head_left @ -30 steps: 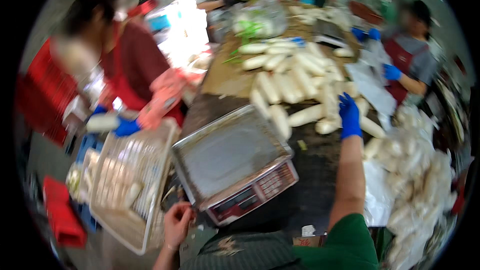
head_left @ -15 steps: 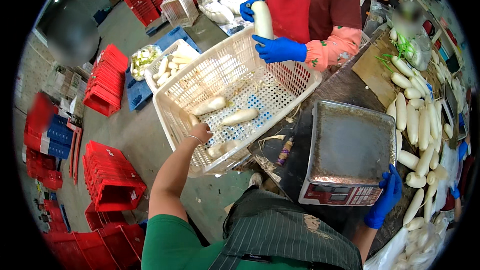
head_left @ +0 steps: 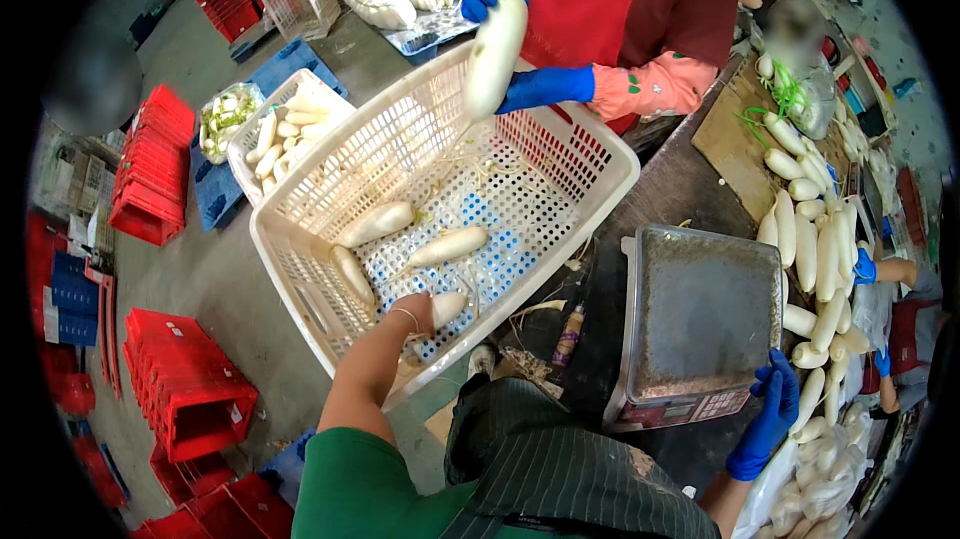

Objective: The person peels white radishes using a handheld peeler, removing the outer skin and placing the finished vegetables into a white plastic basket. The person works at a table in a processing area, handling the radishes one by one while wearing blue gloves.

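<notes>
My left hand, bare with a bracelet at the wrist, reaches into a large cream plastic crate. Its fingers are wrapped over one end of a white radish near the crate's close side. Other radishes lie on the crate floor, among them a middle radish, a far radish and a left radish. My right hand, in a blue glove, is beside the near right corner of a weighing scale. Its fingers are loosely bent and apart, holding nothing.
Across the crate, a co-worker in a red apron holds a large radish in blue gloves. Several radishes are piled right of the scale. A purple-wrapped tool lies between crate and scale. Red crates stand on the floor at left.
My left hand has moved nearer within the crate and onto a radish. My right hand has slipped slightly off the scale's edge. The co-worker's radish has lowered and tilted over the crate.
</notes>
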Tool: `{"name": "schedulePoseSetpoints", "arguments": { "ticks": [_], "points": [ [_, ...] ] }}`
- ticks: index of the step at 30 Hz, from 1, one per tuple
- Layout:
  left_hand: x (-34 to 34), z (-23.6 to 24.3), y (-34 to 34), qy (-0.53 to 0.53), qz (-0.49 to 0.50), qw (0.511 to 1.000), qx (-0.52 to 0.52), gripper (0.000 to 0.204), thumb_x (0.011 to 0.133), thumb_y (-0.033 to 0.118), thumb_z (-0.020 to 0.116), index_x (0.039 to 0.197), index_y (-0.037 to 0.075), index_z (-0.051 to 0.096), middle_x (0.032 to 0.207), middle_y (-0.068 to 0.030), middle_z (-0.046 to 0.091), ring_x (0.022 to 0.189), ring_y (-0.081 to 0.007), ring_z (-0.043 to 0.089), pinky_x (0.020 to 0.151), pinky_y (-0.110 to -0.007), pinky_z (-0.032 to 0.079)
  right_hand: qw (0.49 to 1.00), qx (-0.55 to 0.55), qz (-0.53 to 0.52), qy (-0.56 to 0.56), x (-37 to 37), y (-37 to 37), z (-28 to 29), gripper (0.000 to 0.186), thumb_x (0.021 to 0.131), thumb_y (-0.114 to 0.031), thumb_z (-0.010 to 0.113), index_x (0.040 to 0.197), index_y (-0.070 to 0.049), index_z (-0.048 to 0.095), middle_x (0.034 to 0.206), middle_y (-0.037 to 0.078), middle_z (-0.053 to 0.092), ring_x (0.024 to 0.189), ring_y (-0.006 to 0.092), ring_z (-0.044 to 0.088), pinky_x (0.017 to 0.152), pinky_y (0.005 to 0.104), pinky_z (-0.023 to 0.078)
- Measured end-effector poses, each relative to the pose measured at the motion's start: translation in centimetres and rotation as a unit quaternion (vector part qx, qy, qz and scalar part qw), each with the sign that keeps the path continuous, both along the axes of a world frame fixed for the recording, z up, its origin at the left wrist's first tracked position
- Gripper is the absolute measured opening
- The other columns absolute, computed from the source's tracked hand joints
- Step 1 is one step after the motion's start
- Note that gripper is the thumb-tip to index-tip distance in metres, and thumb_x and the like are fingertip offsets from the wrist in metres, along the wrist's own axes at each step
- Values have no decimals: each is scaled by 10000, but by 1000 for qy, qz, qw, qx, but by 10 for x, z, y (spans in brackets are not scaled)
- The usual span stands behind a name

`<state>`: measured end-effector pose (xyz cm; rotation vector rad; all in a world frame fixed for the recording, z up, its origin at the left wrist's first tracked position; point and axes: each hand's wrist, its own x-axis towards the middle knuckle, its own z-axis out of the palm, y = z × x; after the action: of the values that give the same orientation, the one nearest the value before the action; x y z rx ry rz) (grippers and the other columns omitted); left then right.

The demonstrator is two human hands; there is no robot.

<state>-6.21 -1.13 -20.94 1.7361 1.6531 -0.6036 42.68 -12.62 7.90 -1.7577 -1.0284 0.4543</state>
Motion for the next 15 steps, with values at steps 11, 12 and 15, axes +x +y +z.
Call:
{"name": "schedulePoseSetpoints", "arguments": {
  "ticks": [11,12,15],
  "points": [
    [-19,164,46,-674,259,689,-63,777,660,262,784,1269,-17,390,1181,-183,534,1059,-266,542,944,-381,413,992,31,85,89,-13,5,-8,210,895,-59,492,1071,5,586,1084,100,607,826,117,572,656,231,471],
    [-3,187,39,-730,233,637,-87,790,661,266,783,1277,-18,377,1184,-193,531,1076,-280,536,949,-389,410,991,28,90,98,-13,4,-10,207,895,-59,491,1069,4,585,1087,104,605,831,120,574,658,234,473],
    [32,206,24,-808,203,540,-121,840,667,316,763,1300,-22,327,1188,-254,510,1097,-357,523,925,-443,428,985,28,122,123,-19,2,-6,198,893,-54,489,1060,-7,584,1086,110,601,841,138,586,666,240,481]
  ]
}}
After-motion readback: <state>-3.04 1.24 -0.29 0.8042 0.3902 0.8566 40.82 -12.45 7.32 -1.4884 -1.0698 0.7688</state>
